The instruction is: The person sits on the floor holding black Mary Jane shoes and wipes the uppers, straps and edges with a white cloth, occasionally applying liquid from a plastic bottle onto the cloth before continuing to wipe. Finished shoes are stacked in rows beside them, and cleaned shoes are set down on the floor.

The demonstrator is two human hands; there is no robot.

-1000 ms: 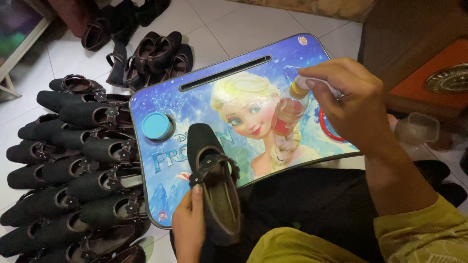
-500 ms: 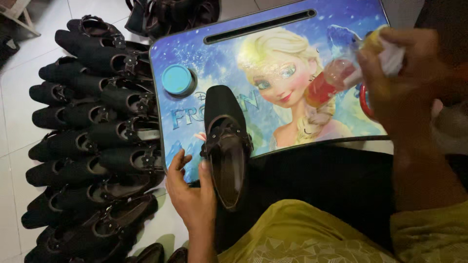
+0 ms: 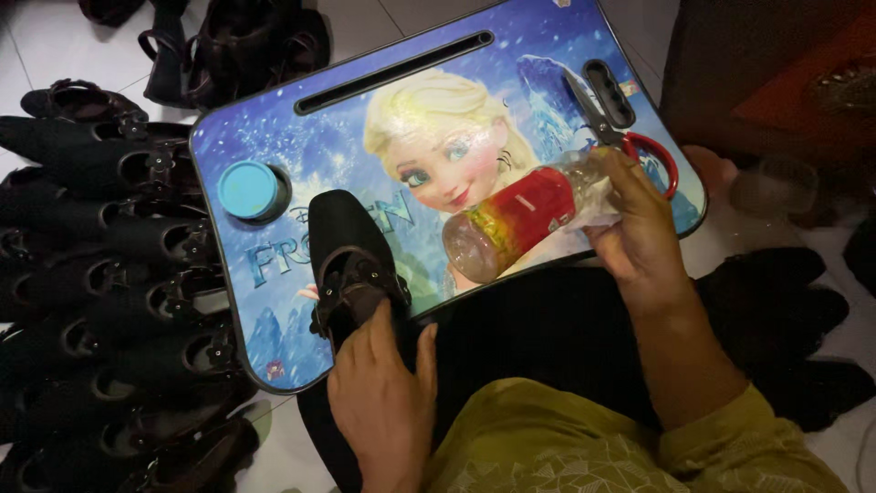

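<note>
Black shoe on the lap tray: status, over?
Left hand grips black shoe heel on tray. Right hand holds clear bottle tilted over tray. Scissors beside it, nothing blocking.

Home floor workspace, tiled floor (image 3: 55, 55), rows of black shoes (image 3: 109, 274), kid's lap desk (image 3: 347, 137)

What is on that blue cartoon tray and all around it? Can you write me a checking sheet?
Surface: blue lap tray with a cartoon picture, resting across the person's lap.
Job's things: black shoe with a buckle strap lies on the tray; clear bottle with red liquid is held tilted over it.
Clutter: round blue cap; scissors with red handles.
Grippers: left hand holds the shoe's heel end; right hand grips the bottle.
Cables: nothing seen.
Surroundings: rows of black shoes on the white tiled floor, a clear cup.
</note>
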